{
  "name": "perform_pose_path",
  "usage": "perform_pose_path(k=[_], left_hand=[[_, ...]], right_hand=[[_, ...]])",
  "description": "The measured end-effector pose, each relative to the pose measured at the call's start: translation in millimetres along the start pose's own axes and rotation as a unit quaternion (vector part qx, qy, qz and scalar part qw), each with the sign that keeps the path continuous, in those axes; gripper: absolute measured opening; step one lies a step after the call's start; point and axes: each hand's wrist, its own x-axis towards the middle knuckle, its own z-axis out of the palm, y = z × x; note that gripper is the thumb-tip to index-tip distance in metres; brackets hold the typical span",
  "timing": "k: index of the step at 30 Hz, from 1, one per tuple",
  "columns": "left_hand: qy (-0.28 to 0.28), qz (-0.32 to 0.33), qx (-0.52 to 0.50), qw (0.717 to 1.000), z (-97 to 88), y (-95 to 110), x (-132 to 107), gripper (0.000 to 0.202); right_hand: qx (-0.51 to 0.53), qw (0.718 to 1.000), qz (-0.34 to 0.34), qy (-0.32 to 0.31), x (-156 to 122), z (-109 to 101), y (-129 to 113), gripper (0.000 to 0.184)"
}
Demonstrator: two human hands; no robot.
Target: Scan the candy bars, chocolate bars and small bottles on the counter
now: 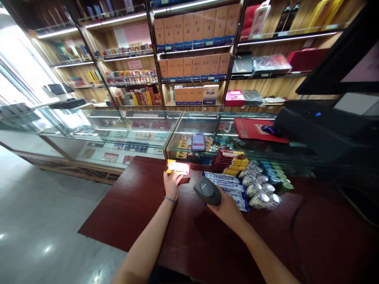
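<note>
Left hand (171, 183) grasps a red-and-yellow cardboard packet (178, 167) over a dark red wooden counter (133, 205); right hand (226, 211) clenches a black plastic barcode scanner (207, 190) beside stacked silver cans (257, 189), before a glass display case (118, 134).

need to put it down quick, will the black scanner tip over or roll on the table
The black scanner looks like stiff hard plastic, so it probably won't flex. It fits in the right hand, so likely light. Its rounded back could rock on the red tabletop.
</note>
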Motion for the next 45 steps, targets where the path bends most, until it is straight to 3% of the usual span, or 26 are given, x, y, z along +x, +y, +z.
perform_pose_path(k=[12,17,21,24,29,32,35,40,45], left_hand=[[0.023,0.012,-0.003,1.000,-0.6,-2.7,4.4,0.041],[0.086,0.121,0.129,0.980,-7.8,20.5,14.6,0.036],[0.098,0.223,0.242,0.939,-27.7,58.9,31.0,0.030],[0.023,0.267,0.347,0.899,-51.8,82.3,47.9,0.024],[-0.118,0.311,0.578,0.745,-91.1,97.7,80.0,0.025],[-0.169,0.306,0.626,0.697,-102.9,98.5,95.5,0.022],[-0.189,0.288,0.612,0.712,-105.5,96.8,106.7,0.020],[-0.170,0.244,0.542,0.786,-102.9,88.9,120.0,0.020],[-0.185,0.195,0.541,0.797,-105.6,81.2,129.0,0.021]], right_hand=[[0.044,0.999,0.015,0.003,1.4,-4.3,8.6,0.038],[0.071,0.997,0.020,0.032,2.2,-4.6,12.8,0.035],[0.097,0.995,0.012,0.036,3.4,-8.0,13.3,0.044],[0.097,0.995,0.018,0.028,4.8,-10.6,16.0,0.046],[0.098,0.994,0.030,0.025,7.0,-9.6,24.6,0.049],[0.103,0.994,0.034,0.026,6.7,-9.6,23.7,0.047],[0.110,0.992,0.041,0.033,5.1,-11.5,16.9,0.045],[0.118,0.990,0.059,0.053,3.9,-12.8,9.7,0.048],[0.111,0.992,0.043,0.048,5.0,-13.5,12.5,0.044]])
